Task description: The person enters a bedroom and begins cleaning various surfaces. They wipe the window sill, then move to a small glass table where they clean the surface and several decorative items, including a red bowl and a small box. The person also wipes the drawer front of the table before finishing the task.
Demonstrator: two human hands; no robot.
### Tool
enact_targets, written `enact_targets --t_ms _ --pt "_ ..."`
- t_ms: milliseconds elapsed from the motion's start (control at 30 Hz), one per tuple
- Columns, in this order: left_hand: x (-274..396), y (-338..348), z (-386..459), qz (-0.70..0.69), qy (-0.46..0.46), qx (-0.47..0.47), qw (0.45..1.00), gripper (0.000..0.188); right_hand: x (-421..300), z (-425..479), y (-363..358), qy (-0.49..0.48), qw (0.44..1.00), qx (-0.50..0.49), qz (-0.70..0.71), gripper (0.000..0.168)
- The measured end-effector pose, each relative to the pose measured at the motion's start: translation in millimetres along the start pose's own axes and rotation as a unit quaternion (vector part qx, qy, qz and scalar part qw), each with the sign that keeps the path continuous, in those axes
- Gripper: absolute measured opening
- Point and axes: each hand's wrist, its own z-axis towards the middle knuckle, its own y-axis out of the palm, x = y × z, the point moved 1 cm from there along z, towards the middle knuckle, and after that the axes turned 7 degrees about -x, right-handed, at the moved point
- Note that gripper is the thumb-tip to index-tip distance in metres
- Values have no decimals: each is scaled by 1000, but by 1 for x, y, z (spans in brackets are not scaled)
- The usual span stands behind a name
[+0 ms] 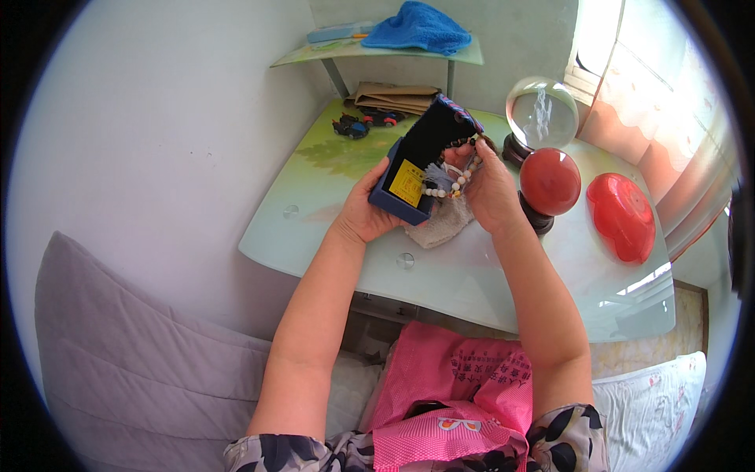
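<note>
My left hand [367, 203] grips a small dark blue box [396, 203] from its left side and underneath. The box's lid stands raised, with black lining [433, 133] and a patterned outer edge. A yellow card [407, 183] bearing writing lies inside. My right hand [492, 186] holds a beaded bracelet [466, 177] with pale round beads and a grey tassel [437, 175], close to the box's right side. Darker beads [463, 143] show near its fingertips. Below both hands, a beige cloth [439, 224] rests on the glass desk [330, 236].
A clear crystal ball [541, 112] and a red ball [550, 182] stand on dark bases at right, beside a red plastic dish [622, 217]. Toy cars [351, 126] and folded brown paper [392, 97] lie at the back. A blue towel [416, 26] is on the raised glass shelf [318, 53].
</note>
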Motion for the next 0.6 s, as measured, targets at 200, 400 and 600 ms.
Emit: enact_targets --t_ms 200,400,600 --pt "0 0 1 2 22 28 999 60 -3 -4 2 -5 993 -91 69 27" --pt "1 -5 0 -9 11 32 999 59 -4 -8 16 -43 991 -124 35 28" --pt "-3 0 1 31 -6 53 998 59 -1 -12 24 -31 977 -201 64 24"
